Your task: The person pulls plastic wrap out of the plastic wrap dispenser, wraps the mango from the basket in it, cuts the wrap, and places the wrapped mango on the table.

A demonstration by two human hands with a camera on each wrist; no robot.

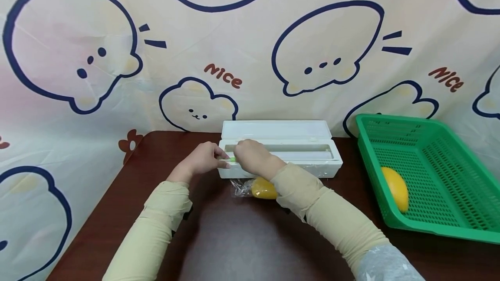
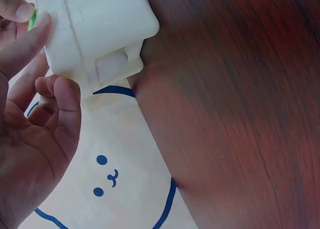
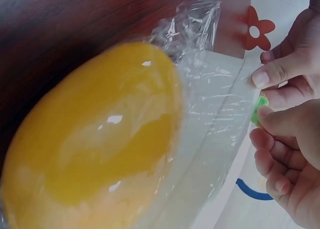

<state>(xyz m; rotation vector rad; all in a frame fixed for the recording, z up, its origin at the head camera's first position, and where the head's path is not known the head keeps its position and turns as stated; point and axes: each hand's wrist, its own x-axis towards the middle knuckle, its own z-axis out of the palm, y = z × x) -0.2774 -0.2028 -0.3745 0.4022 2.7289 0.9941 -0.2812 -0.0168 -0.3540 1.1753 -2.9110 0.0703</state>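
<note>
A white cling film dispenser (image 1: pixel 287 169) stands at the back of the table with its lid (image 1: pixel 275 130) raised and a pale roll (image 1: pixel 304 155) inside. On its front rim, near the left end, sits a small green slide cutter (image 3: pixel 259 109). My right hand (image 1: pixel 254 157) pinches this cutter with thumb and fingers. Just left of it, my left hand (image 1: pixel 201 158) grips the dispenser's front rim, thumb in front and fingers behind. A yellow mango-like fruit (image 3: pixel 100 139) wrapped in clear film (image 3: pixel 195 29) lies before the dispenser, partly hidden by my right forearm in the head view.
A green plastic basket (image 1: pixel 437 227) stands on the right of the dark wooden table (image 1: pixel 242 237), holding another yellow fruit (image 1: pixel 395 189). Behind the table hangs a printed cloth (image 1: pixel 250 47) with cartoon shapes. Clear film clings to the dispenser's front.
</note>
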